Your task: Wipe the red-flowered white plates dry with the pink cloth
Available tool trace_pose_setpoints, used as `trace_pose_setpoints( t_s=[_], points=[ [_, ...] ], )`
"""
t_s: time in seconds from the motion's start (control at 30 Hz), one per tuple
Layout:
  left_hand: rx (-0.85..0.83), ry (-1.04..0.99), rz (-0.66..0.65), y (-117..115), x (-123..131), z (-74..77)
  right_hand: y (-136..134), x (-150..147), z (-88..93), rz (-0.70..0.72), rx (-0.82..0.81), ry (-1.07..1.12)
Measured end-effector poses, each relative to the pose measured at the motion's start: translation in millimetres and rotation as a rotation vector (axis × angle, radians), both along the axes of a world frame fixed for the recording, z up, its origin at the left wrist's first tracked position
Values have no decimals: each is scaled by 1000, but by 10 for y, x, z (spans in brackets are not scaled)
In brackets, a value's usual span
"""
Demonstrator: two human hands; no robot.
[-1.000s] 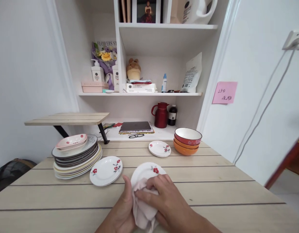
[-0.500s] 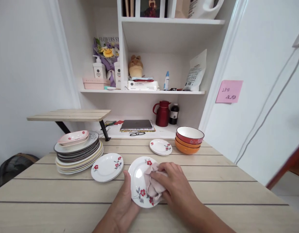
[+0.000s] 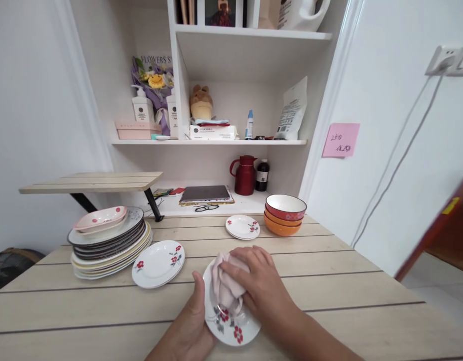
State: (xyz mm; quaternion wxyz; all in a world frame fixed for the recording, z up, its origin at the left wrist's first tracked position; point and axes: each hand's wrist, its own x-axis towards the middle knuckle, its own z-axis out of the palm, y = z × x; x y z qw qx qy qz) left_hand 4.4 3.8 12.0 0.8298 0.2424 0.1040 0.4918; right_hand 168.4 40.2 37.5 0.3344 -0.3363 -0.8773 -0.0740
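Note:
A white plate with red flowers [image 3: 231, 331] is held low over the front of the table, tilted a little. My left hand [image 3: 192, 321] grips its left edge, thumb up along the rim and fingers hidden underneath. Bunched in my right hand [image 3: 259, 286] is a pale pink cloth [image 3: 226, 283], pressed onto the upper part of the plate. To the left lies a small stack of matching flowered plates [image 3: 156, 265]. Farther back sits another little stack of flowered plates [image 3: 242, 227].
A tall stack of plates [image 3: 111, 250] topped by a pink oval dish [image 3: 99, 219] stands at left below a wooden riser [image 3: 92, 182]. Stacked bowls [image 3: 284, 215] are at the back right. Behind the table are a laptop [image 3: 205, 193], glasses [image 3: 207, 207] and a red jug [image 3: 245, 175].
The cloth has moved from the plate's right side to its upper left, with my right hand. The held plate sits slightly lower, and the whole view has shifted a bit to the right.

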Motion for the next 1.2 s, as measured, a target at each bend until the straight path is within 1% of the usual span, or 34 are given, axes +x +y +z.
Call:
trace_pose_setpoints(
  t_s=[0.07, 0.17, 0.23, 0.33, 0.37, 0.43, 0.5, 0.53, 0.6, 0.67, 0.8, 0.83, 0.9, 1.0, 1.07, 1.13, 1.2],
  points=[
    [-1, -3, 32, 15, -6, -17, 60, 68, -5, -52, -2, -3],
    [-7, -28, 88, 52, -37, -43, 77, 105, -22, -86, -32, -7],
    [-7, -40, 137, 82, -66, -50, 38, 84, -32, -71, -84, -17],
    [-19, -32, 210, 110, -110, -49, -63, 13, -40, 11, -165, -38],
    [-23, -26, 204, 110, -122, -51, -99, -16, -41, 53, -180, -43],
    [-38, -2, 133, 100, -136, -58, -156, -72, -41, 141, -179, -59],
    [-69, 34, 33, 82, -129, -69, -179, -115, -39, 204, -131, -80],
    [-81, 45, 6, 74, -118, -75, -173, -126, -36, 210, -91, -83],
    [-74, 39, -6, 64, -86, -84, -126, -117, -29, 167, -8, -66],
    [-39, 12, 16, 61, -53, -90, -47, -64, -20, 75, 36, -35],
    [-26, -8, 36, 61, -21, -66, 105, 89, -19, -76, 24, 5],
    [-33, -12, 57, 62, -19, -48, 126, 115, -26, -97, 14, 12],
    [-46, -21, 141, 68, -24, -3, 136, 135, -43, -104, -7, 6],
    [-60, -44, 303, 97, -66, 47, 78, 90, -67, -48, -47, -35],
    [-60, -71, 355, 122, -119, 42, 9, 29, -74, 1, -64, -61],
    [-57, -97, 329, 135, -171, 10, -64, -34, -73, 58, -60, -91],
    [-77, -86, 236, 127, -194, -24, -125, -84, -63, 123, -38, -126]
  ],
)
